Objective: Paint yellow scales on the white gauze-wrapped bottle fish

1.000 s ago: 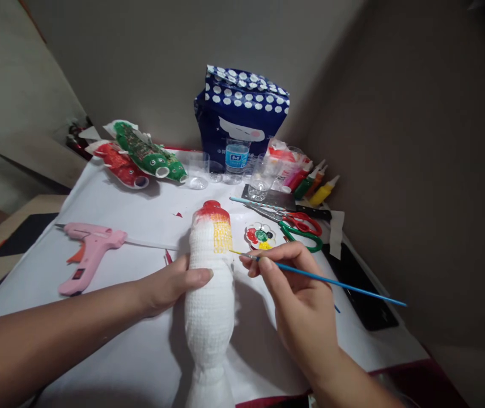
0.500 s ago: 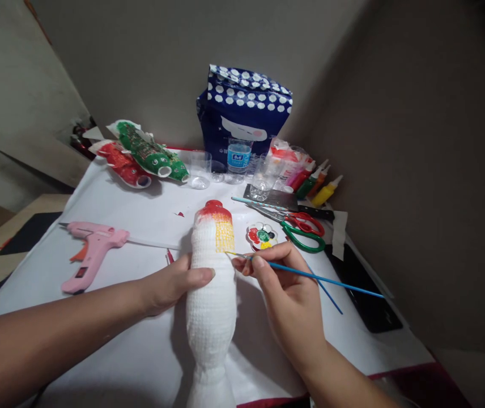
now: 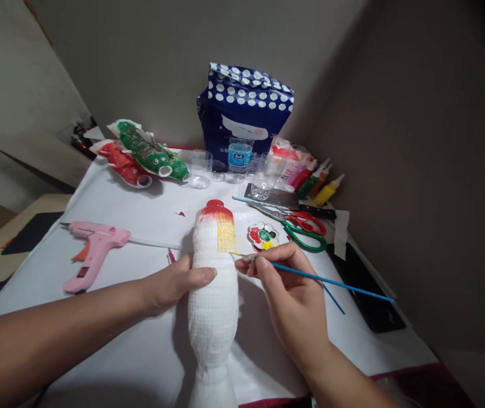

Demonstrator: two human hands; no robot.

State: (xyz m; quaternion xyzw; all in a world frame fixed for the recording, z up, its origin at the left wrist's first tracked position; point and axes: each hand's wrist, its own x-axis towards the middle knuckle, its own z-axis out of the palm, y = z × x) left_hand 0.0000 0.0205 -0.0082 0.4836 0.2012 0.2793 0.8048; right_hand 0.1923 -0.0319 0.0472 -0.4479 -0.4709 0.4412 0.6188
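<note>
A white fish-shaped bottle (image 3: 212, 317), wrapped in textured cloth or paper, stands out from the table towards me, its narrow tail end nearest. Its neck is painted red, and a yellow patch covers the right side just below. My left hand (image 3: 183, 283) is closed around its left side, thumb lying on the front. Pinched in my right hand (image 3: 289, 289) is a thin blue paintbrush (image 3: 331, 279), whose yellow-tipped bristles touch the lower edge of the yellow patch. Just beyond that hand lies a flower-shaped paint palette (image 3: 263, 235) with red, green, yellow and black paint.
On the left lies a pink glue gun (image 3: 93, 249). Red and green painted fish (image 3: 144, 150) rest at the back left. Clear cups (image 3: 201, 173), a blue bag (image 3: 246, 107) and paint bottles (image 3: 327, 190) line the back. Scissors (image 3: 304, 235) and a black phone (image 3: 370, 300) are right.
The brush tip has shifted slightly to the right along the lower edge of the yellow patch, my right hand moving with it. My left hand keeps its hold on the bottle.
</note>
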